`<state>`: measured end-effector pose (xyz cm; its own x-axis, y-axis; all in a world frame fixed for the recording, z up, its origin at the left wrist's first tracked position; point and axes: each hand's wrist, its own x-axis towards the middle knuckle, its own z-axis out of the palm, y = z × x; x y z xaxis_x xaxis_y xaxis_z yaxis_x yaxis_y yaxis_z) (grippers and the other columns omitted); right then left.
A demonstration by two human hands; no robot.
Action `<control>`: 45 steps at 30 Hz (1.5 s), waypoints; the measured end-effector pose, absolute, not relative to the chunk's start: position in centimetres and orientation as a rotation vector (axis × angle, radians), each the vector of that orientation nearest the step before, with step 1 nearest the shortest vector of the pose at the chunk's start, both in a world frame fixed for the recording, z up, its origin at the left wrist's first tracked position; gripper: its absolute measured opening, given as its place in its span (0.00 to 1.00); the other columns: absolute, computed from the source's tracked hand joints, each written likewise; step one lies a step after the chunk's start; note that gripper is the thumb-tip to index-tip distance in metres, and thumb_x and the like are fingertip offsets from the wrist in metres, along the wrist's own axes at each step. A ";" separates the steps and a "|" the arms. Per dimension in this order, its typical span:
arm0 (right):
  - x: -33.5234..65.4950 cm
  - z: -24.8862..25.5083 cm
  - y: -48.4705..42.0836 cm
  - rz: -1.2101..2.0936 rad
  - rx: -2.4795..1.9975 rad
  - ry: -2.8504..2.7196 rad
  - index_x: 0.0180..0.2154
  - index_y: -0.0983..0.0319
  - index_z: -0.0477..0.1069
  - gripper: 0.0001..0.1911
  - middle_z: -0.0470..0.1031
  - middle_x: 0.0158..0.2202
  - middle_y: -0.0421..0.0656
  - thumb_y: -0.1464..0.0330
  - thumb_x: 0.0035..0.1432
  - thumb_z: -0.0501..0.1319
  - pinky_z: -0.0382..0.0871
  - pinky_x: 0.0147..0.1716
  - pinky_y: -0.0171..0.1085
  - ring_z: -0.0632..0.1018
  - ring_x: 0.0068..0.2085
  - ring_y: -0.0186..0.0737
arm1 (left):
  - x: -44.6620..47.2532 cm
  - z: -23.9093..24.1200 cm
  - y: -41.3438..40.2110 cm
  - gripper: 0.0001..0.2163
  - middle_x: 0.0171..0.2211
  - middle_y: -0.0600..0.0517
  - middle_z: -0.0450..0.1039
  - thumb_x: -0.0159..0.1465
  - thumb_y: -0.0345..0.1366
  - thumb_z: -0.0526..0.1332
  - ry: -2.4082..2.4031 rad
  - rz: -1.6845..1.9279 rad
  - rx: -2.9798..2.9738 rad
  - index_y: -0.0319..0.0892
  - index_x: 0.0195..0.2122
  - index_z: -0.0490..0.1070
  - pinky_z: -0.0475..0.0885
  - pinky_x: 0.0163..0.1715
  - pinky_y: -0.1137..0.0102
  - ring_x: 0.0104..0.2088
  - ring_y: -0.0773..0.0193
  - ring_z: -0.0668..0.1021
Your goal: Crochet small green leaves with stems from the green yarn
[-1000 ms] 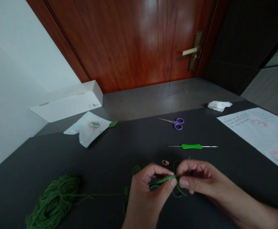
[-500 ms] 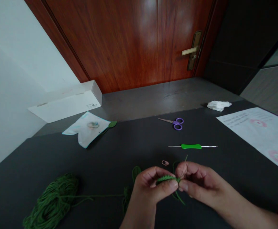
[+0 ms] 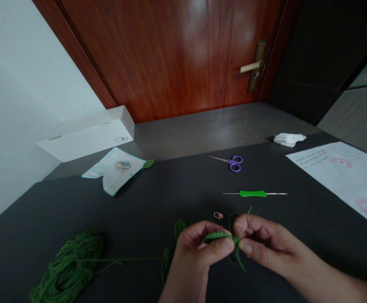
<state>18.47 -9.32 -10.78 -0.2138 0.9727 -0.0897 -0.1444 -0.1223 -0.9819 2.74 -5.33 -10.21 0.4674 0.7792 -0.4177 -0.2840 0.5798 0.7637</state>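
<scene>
At lower centre, the left hand and right hand are both pinching the small green crochet piece, seemingly tightening its tail; next probably needs a steady pull.

Two bare hands, bare forearms, short plain nails, no rings or sleeves showing
</scene>
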 end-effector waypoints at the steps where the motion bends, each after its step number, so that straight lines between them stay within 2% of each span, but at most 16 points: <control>1: 18.5 -10.8 -9.2 1.517 -1.062 -1.166 0.28 0.60 0.64 0.14 0.60 0.24 0.36 0.58 0.57 0.60 0.58 0.26 0.34 0.61 0.26 0.35 | 2.8 -10.1 -5.3 0.03 0.20 0.55 0.74 0.46 0.29 0.69 0.843 0.714 0.667 0.39 0.21 0.76 0.63 0.33 0.71 0.26 0.68 0.71; 7: 18.6 -10.7 -9.3 1.463 -1.086 -1.112 0.30 0.61 0.70 0.09 0.67 0.25 0.38 0.62 0.56 0.63 0.61 0.28 0.34 0.66 0.28 0.35 | 2.8 -10.0 -5.2 0.04 0.19 0.54 0.73 0.44 0.31 0.70 0.845 0.717 0.651 0.39 0.21 0.76 0.64 0.33 0.70 0.25 0.67 0.71; 11: 18.8 -11.1 -9.3 1.523 -1.074 -1.033 0.30 0.62 0.73 0.09 0.67 0.24 0.37 0.63 0.53 0.66 0.60 0.25 0.31 0.65 0.26 0.32 | 2.7 -10.5 -5.2 0.05 0.20 0.55 0.73 0.44 0.33 0.71 0.924 0.718 0.743 0.39 0.21 0.76 0.63 0.31 0.72 0.25 0.68 0.70; 22: 18.3 -10.2 -9.4 1.633 -1.085 -0.900 0.27 0.62 0.67 0.12 0.63 0.23 0.37 0.62 0.50 0.66 0.57 0.28 0.33 0.62 0.27 0.34 | 3.1 -10.0 -5.9 0.05 0.18 0.56 0.72 0.45 0.33 0.70 0.964 0.747 0.833 0.40 0.21 0.76 0.62 0.24 0.75 0.21 0.71 0.69; 26: 17.9 -9.9 -9.6 1.710 -1.090 -0.802 0.25 0.61 0.67 0.11 0.61 0.22 0.36 0.64 0.46 0.66 0.56 0.26 0.32 0.60 0.26 0.33 | 3.2 -10.1 -6.0 0.04 0.20 0.55 0.73 0.45 0.32 0.70 0.924 0.823 0.821 0.40 0.20 0.76 0.64 0.26 0.74 0.23 0.69 0.71; 30: 17.8 -10.4 -9.7 1.706 -1.063 -0.786 0.27 0.61 0.68 0.10 0.62 0.24 0.36 0.64 0.48 0.67 0.57 0.25 0.31 0.60 0.25 0.32 | 3.2 -10.0 -5.9 0.03 0.20 0.55 0.73 0.46 0.31 0.69 0.940 0.836 0.846 0.40 0.21 0.76 0.65 0.27 0.75 0.24 0.69 0.71; 34: 17.9 -11.3 -9.9 1.611 -0.969 -0.896 0.33 0.60 0.70 0.12 0.66 0.28 0.37 0.63 0.48 0.68 0.60 0.28 0.32 0.64 0.27 0.32 | 3.0 -10.0 -5.7 0.03 0.22 0.56 0.73 0.48 0.31 0.69 0.952 0.852 0.862 0.41 0.22 0.76 0.65 0.29 0.75 0.26 0.70 0.71; 36: 17.8 -11.8 -9.9 1.548 -0.984 -0.990 0.33 0.60 0.70 0.11 0.67 0.28 0.38 0.64 0.49 0.69 0.61 0.28 0.32 0.65 0.28 0.33 | 3.0 -10.0 -5.7 0.02 0.23 0.55 0.74 0.48 0.31 0.69 0.958 0.860 0.869 0.41 0.23 0.76 0.66 0.30 0.75 0.27 0.69 0.73; 41: 17.8 -12.6 -9.7 1.526 -1.031 -1.030 0.28 0.61 0.69 0.11 0.63 0.23 0.36 0.62 0.51 0.67 0.59 0.18 0.29 0.63 0.22 0.30 | 2.8 -10.3 -5.4 0.04 0.24 0.55 0.74 0.47 0.32 0.69 1.003 0.877 0.881 0.42 0.22 0.75 0.67 0.29 0.73 0.27 0.67 0.73; 45: 17.7 -12.5 -9.8 1.561 -0.993 -0.971 0.29 0.60 0.67 0.12 0.64 0.26 0.37 0.60 0.52 0.66 0.61 0.18 0.27 0.63 0.21 0.28 | 2.8 -10.1 -5.3 0.03 0.25 0.54 0.74 0.47 0.31 0.69 0.987 0.917 0.898 0.41 0.22 0.76 0.68 0.32 0.73 0.29 0.66 0.73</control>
<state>17.72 -9.76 -12.50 -0.1577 0.9792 -0.1274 -0.3180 -0.1725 -0.9323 2.76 -5.33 -10.14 0.2739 0.9202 -0.2797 -0.2110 0.3413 0.9160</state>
